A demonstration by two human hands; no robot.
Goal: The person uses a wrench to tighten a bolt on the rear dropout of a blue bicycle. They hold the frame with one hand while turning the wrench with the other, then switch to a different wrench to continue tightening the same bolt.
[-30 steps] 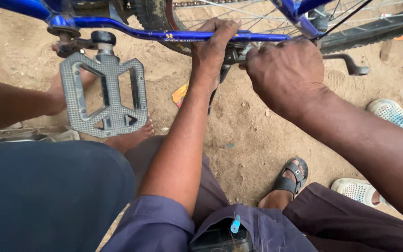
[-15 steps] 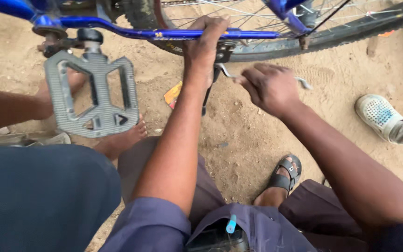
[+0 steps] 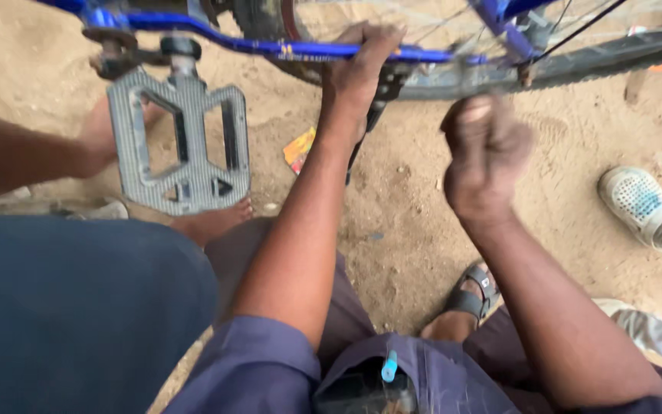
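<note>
Sandy ground (image 3: 415,222) under one blue frame (image 3: 300,49) and one grey pedal (image 3: 180,144). Left hand (image 3: 362,65) grips the frame; right hand (image 3: 484,157) — earlier near the wheel (image 3: 576,65) — has drawn back, fisted, contents blurred.

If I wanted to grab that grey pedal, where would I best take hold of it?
Probably by the grey pedal's two long side rails, coming from the near, lower end. It hangs flat-faced toward the camera, its axle and crank at the top, so the bottom and sides are free. The open cut-outs give fingers purchase.
</note>
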